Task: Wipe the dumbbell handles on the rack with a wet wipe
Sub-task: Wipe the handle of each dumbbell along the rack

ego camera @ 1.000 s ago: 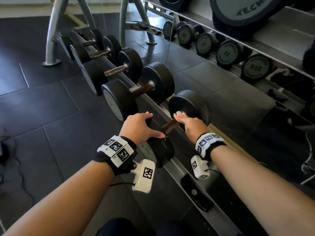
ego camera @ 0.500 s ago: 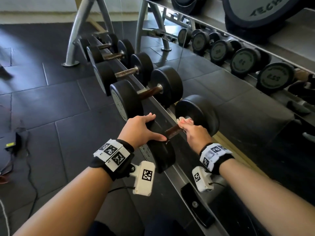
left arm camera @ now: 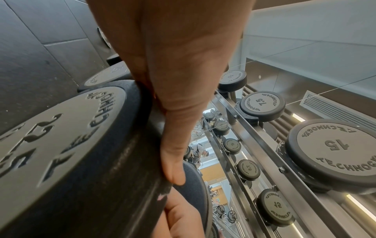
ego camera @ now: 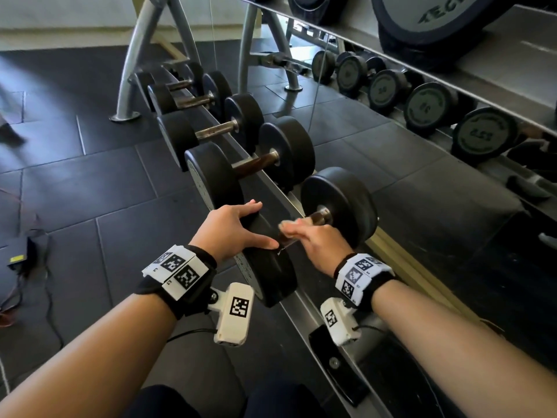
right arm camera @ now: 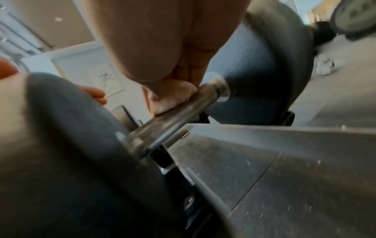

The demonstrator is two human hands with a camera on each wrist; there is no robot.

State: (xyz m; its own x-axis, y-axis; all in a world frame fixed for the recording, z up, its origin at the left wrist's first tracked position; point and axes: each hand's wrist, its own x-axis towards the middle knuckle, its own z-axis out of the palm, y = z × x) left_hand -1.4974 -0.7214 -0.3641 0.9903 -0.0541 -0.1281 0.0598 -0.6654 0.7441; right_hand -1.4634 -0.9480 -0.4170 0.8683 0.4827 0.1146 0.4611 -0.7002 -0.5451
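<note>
The left hand [ego camera: 233,226] lies spread on the near weight [ego camera: 271,267] at 9 o'clock to steady it, while the right hand [ego camera: 313,241] pinches the wipe [ego camera: 286,225] around the handle [right arm camera: 175,116] to rub it.

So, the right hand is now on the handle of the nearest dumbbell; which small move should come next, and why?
Probably slide the right hand with the wipe along the handle toward the far weight: that end is still uncovered, and the left hand steadies the near weight.
</note>
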